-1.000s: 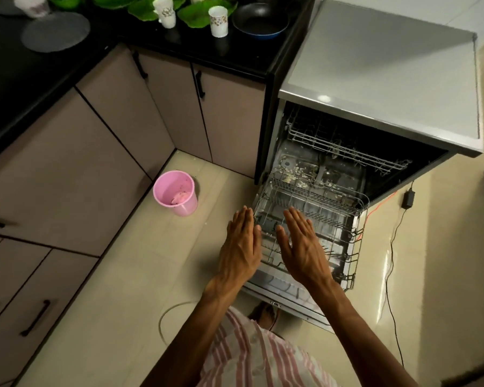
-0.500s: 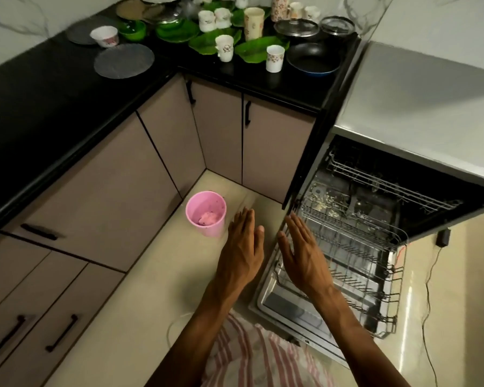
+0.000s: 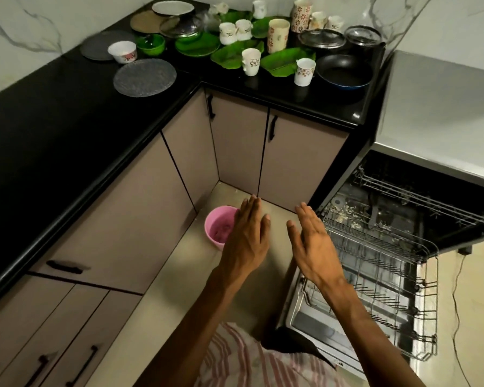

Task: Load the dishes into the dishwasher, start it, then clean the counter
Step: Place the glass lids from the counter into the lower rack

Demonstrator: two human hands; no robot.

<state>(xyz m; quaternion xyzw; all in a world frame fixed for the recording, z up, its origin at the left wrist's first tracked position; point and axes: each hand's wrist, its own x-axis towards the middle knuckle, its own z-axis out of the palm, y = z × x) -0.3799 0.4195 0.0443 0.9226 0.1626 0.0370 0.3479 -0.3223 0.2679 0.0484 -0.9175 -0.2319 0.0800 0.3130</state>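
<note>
Reaching out flat, the left hand (image 3: 248, 241) and right hand (image 3: 313, 247) hold nothing, fingers straight. Dishes (image 3: 252, 61) sit on the black counter (image 3: 67, 129). The dishwasher (image 3: 442, 113) is open, its rack (image 3: 375, 263) pulled out.

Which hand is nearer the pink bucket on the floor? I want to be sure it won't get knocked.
Left. The left hand hangs open right beside the pink bucket, overlapping its rim in this view. The right hand is farther off, toward the dishwasher's lower rack.
</note>
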